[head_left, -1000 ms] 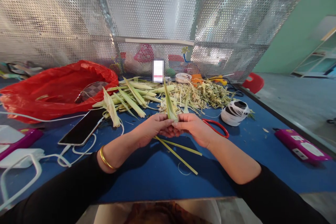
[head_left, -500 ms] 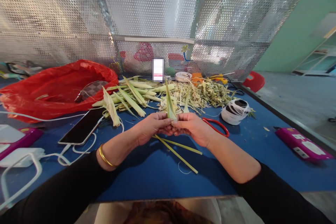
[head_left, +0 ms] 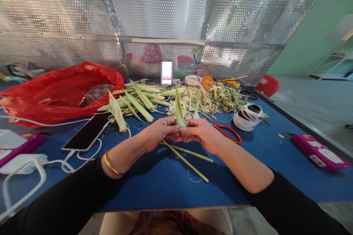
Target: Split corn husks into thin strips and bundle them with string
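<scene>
A pointed pale-green leaf [head_left: 179, 112] stands upright between my two hands over the blue table [head_left: 154, 191]. The fingers of my left hand [head_left: 162, 131] pinch its base from the left. My right hand [head_left: 202, 132] is closed on the same base from the other side; the fingertips meet and hide the leaf's lower end. Behind my right fingers a second pale leaf tip [head_left: 196, 108] shows. Two thin yellow-green stalks [head_left: 189, 161] lie under my hands. Red-handled scissors [head_left: 230, 132] rest just right of my right hand, blades mostly hidden.
Cut leaves and stalks [head_left: 140, 104] and dry trimmings [head_left: 220, 97] heap behind my hands. To the left are a red plastic bag [head_left: 55, 99], a phone [head_left: 85, 134] and white cables [head_left: 38, 170]. A spool of white twine [head_left: 247, 117] and a purple packet [head_left: 320, 150] stand right.
Almost nothing differs. Both hands keep the leaf pinched in the same place, and the whole view has shifted very slightly.
</scene>
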`<state>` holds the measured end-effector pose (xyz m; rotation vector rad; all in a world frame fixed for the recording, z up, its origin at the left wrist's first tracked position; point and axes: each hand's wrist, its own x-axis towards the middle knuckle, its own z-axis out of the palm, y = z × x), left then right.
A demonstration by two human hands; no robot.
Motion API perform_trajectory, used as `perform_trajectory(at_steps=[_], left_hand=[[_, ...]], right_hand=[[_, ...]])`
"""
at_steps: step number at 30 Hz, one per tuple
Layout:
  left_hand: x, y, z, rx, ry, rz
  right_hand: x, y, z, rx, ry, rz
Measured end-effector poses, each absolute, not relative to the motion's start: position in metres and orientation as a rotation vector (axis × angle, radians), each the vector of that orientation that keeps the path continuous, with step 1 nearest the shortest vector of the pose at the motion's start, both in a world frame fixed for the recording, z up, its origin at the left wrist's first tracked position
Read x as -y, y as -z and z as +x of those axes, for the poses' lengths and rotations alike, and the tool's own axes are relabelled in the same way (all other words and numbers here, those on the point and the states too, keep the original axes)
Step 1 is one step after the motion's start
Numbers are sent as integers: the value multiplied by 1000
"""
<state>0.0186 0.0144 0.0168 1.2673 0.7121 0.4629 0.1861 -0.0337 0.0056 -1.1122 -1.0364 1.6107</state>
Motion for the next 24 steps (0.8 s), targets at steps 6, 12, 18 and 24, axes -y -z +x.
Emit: perform_trajectory(at_steps=[6, 12, 18, 24], left_hand=[[-14, -18, 19, -686, -456, 1308], [-15, -19, 19, -727, -364, 1277], [-16, -17, 17, -696, -358, 1259], [-15, -19, 16, -680, -387, 1269]], right_hand=[[34, -7, 186, 1046, -1680, -1070], [32, -4, 184, 913, -1779, -1034], [32, -4, 185, 926, -1823, -1005], [34, -4, 186, 1000, -1780, -973]])
